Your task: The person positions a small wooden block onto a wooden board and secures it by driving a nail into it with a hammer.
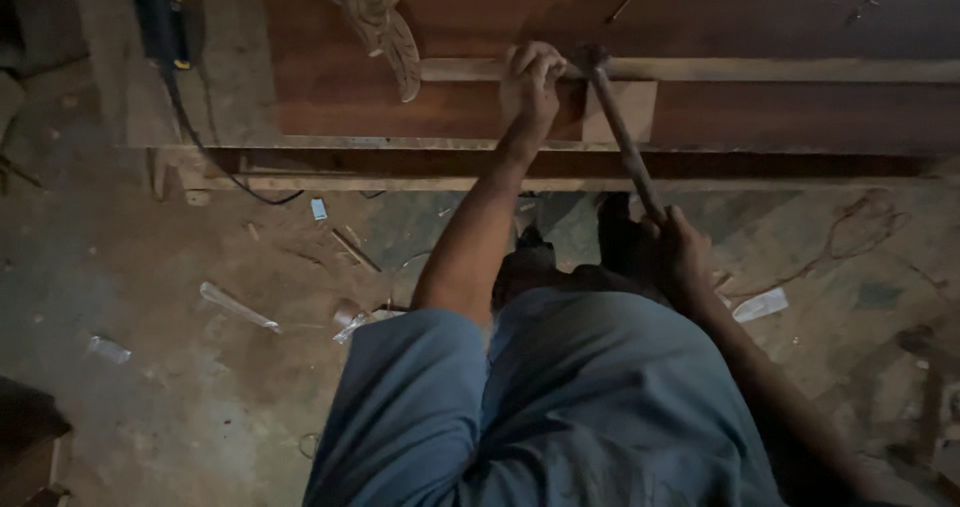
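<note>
Head view, nearest: blue shirt (560, 407) fills the lower frame, both arms reaching away from it.
Right hand (675, 252): fingers wrapped shut around the lower end of a hammer (622, 132) handle; its head lies far from the fingers, up on the light wooden strip (760, 69).
Left hand (530, 82): fingers curled closed, pinching at the strip just beside the hammer head; what they hold, perhaps a nail, cannot be made out.
Beyond the fingers: dark wood panel (700, 17), carved ornament (385, 22) to the left.
Risk: a slightly off blow could land on the left fingertips, since they sit so close.
Hidden: hammer head is dim; power tool (160, 12) is cut off at the frame top.
</note>
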A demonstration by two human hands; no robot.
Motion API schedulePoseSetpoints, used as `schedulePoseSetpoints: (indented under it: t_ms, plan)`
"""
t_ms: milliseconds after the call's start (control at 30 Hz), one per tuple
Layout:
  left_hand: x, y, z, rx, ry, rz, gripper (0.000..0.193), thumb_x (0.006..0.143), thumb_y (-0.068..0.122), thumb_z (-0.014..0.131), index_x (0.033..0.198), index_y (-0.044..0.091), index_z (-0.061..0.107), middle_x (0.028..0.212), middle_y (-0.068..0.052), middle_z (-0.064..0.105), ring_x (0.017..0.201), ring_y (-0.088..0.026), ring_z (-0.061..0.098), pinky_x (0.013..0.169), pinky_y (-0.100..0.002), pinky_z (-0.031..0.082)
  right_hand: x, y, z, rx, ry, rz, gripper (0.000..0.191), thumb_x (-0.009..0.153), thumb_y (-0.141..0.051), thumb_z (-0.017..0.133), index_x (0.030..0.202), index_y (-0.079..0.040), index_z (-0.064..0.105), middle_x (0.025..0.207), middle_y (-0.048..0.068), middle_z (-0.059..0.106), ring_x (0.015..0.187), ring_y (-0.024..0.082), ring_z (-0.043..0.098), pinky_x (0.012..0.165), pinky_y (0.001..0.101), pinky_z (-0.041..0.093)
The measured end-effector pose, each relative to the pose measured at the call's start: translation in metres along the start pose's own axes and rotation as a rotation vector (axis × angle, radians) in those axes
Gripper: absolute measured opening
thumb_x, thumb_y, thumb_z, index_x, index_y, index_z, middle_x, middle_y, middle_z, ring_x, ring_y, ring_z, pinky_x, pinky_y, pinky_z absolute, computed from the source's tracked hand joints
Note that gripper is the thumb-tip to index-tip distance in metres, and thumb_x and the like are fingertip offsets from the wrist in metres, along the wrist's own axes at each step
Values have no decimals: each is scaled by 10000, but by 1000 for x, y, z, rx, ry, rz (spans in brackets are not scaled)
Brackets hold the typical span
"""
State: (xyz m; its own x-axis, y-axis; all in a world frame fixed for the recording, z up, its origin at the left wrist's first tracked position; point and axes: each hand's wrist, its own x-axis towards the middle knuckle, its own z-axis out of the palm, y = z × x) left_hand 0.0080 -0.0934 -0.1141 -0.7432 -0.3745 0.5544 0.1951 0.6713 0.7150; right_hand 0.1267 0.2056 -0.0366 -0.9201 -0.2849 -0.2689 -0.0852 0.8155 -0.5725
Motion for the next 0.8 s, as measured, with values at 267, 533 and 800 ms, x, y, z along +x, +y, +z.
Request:
schedulePoseSetpoints:
  t_ms: [267,533,800]
  plan:
    - [-8,-17,23,-931,-67,-534,215,1118,193,520,971,41,564,1007,-67,564,926,-205,582,887,-312,478,1,5,1,-112,-5,30,204,1035,-239,633,1066,-38,627,916,273,691,863,503,650,675,548,486]
    - [-4,-17,-7,-202,-172,-177,349,1136,223,393,1439,167,558,1156,-80,702,1039,-202,700,872,-297,582,-8,7,-2,53,93,-91,193,1041,-229,617,1089,-42,622,903,274,668,872,471,665,692,511,512]
    - [-2,-19,-7,-164,-266,-283,410,1085,103,399,1463,169,543,1116,-91,700,927,-254,637,846,-348,519,15,18,15,-121,37,52,223,1021,-239,679,1107,-35,659,865,288,683,810,491,664,628,513,491]
